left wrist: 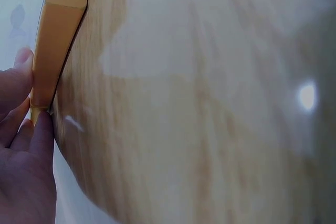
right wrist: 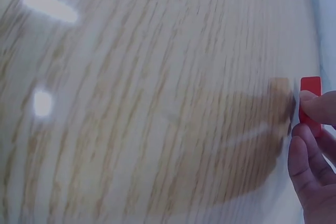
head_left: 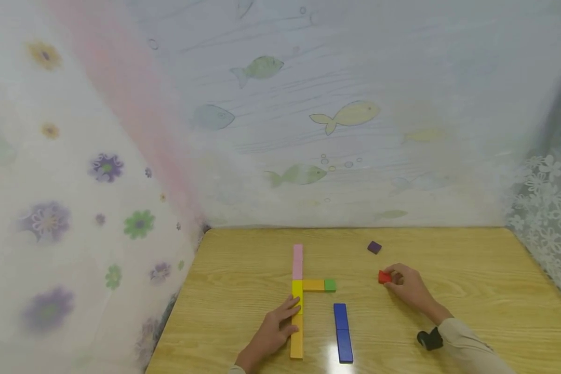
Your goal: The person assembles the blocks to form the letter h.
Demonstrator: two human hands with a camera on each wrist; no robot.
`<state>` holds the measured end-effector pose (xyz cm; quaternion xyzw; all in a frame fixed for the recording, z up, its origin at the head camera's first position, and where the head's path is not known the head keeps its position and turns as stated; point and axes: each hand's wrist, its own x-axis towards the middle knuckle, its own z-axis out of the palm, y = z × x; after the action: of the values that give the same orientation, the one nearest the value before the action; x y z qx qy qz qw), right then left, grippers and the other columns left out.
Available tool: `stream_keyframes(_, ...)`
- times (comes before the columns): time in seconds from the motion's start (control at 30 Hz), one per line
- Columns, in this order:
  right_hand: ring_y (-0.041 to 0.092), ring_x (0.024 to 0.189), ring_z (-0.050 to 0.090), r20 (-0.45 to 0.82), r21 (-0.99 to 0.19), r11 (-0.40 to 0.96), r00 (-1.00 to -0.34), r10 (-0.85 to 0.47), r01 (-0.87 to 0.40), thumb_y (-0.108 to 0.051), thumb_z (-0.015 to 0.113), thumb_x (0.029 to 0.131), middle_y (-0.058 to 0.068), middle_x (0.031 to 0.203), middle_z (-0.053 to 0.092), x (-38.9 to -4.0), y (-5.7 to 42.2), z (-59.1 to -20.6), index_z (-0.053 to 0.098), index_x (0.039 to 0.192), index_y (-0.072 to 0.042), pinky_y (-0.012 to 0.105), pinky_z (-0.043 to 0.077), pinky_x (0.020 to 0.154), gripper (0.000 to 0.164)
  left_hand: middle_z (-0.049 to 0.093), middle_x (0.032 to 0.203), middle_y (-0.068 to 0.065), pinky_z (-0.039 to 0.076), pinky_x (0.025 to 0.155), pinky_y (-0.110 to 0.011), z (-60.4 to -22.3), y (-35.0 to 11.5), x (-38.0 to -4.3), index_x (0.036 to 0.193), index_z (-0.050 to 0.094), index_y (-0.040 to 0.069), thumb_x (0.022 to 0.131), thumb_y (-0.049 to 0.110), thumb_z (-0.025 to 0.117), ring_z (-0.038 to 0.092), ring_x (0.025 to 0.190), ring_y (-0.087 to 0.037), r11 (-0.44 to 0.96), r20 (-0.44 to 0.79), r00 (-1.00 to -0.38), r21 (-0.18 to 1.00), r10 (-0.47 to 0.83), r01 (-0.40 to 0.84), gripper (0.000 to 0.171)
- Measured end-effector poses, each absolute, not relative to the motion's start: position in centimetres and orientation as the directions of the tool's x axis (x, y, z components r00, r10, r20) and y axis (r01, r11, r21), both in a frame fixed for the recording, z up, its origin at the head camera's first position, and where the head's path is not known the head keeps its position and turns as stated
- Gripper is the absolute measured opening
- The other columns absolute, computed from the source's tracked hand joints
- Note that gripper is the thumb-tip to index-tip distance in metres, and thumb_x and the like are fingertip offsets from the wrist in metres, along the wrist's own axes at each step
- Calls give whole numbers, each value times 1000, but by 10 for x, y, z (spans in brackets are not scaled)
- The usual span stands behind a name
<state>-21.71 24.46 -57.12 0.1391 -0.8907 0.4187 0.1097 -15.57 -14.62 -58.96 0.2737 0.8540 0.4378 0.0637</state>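
Between the thumb and fingers of my right hand [head_left: 412,284] is a small red block [head_left: 383,277], which the right wrist view shows pinched close above the tabletop. My left hand [head_left: 273,328] lies along the left side of a column of blocks. Its outstretched fingers reach over the yellow block [head_left: 297,289], and its thumb touches the orange block [head_left: 296,343] nearest me. A pink block [head_left: 297,261] tops this column. From the yellow block, another orange block [head_left: 314,285] branches right, ending in a small green block [head_left: 330,285].
Two blue blocks [head_left: 341,317] lie end to end right of the column. A dark purple block [head_left: 374,248] sits farther back, beyond the red one. Near my right sleeve is a black object [head_left: 430,339]. A fish-patterned curtain [head_left: 355,176] borders the wooden table [head_left: 243,259] at the back.
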Motion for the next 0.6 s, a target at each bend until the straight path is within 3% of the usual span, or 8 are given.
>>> stream_keyframes(0.23, 9, 68, 57, 318, -722, 588, -930, -185, -364, 8, 75, 72, 9, 85, 65, -217, 242, -568, 66, 95, 2, 26, 52, 60, 26, 40, 145, -13, 30, 107, -45, -590, -146, -156, 130, 53, -4, 89, 18, 63, 30, 135, -35, 464, 177, -827, 756, 533, 461, 47)
stream_keyframes(0.6, 8, 70, 57, 324, -720, 571, -919, -225, -394, 6, 76, 73, 7, 84, 65, -216, 229, -561, 66, 95, 1, 25, 53, 61, 25, 40, 146, -10, 31, 107, -45, -586, -145, -154, 131, 53, -2, 89, 13, 64, 29, 137, -32, 489, 131, -845, 766, 518, 418, 46)
